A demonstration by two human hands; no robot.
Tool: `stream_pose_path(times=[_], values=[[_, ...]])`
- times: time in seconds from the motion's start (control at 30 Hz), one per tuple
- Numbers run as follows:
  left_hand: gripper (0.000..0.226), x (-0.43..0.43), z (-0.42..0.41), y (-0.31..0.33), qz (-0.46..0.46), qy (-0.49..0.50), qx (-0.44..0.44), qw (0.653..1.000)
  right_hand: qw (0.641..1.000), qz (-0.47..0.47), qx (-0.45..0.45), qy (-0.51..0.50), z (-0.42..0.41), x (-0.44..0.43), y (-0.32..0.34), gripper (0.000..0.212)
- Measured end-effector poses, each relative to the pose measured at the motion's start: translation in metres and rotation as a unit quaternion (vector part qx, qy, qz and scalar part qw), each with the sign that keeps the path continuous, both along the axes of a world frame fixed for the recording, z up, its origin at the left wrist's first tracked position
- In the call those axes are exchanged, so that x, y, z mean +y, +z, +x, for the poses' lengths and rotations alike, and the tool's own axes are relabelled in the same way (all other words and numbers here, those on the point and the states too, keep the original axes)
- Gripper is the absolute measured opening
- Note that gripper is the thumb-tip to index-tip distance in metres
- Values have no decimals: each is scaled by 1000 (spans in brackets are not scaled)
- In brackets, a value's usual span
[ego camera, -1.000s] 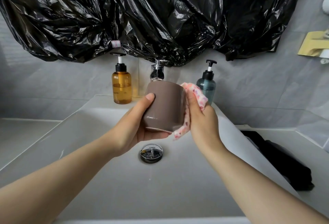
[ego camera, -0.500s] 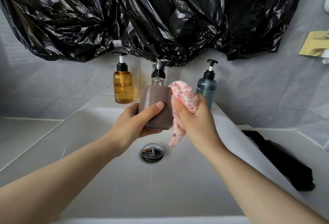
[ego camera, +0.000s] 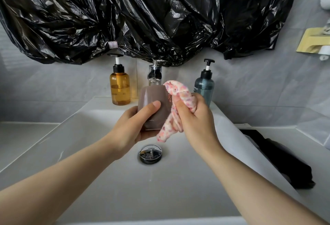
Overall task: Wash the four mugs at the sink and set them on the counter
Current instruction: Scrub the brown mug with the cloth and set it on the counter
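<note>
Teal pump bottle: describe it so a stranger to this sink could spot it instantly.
Start at the white sink under the black plastic sheeting. On its back ledge a chrome faucet stands between two pump bottles. The teal pump bottle stands right of it; the amber bottle stands left.

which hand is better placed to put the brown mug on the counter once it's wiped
Left, probably: the left hand grips the brown mug over the sink basin, while the right hand is occupied holding the pink speckled cloth.
</note>
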State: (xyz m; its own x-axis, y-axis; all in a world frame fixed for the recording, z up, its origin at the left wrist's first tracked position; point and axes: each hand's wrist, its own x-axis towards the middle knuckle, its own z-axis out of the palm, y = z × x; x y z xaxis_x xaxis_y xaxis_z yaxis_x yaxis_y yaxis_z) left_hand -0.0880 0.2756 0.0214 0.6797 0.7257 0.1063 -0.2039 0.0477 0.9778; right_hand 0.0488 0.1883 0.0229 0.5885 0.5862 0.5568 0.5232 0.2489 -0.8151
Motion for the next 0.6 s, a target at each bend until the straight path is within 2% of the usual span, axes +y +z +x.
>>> stream_pose_path(times=[0.07,0.17,0.23,0.33,0.4,0.47,0.6], values=[[63,3,-2,4,-4,12,-21,1000,997,53,42,40,3,-5,5,19],[60,7,-6,9,-20,34,-49,998,984,129,120,-4,20,-7,10,32],[60,8,-8,9,-35,42,-53,997,974,140,176,-38,31,-8,13,30],[58,6,-8,10,-38,35,-48,998,977,104,184,-11,36,-8,12,26],[55,5,-8,10,-37,32,-50,998,972,72,219,42,30,-9,12,25],[54,5,-7,10,-40,31,-54,997,949,55,282,127,21,-6,13,21],[55,5,-6,7,-30,31,-40,998,934,44,265,234,14,-1,13,30]])
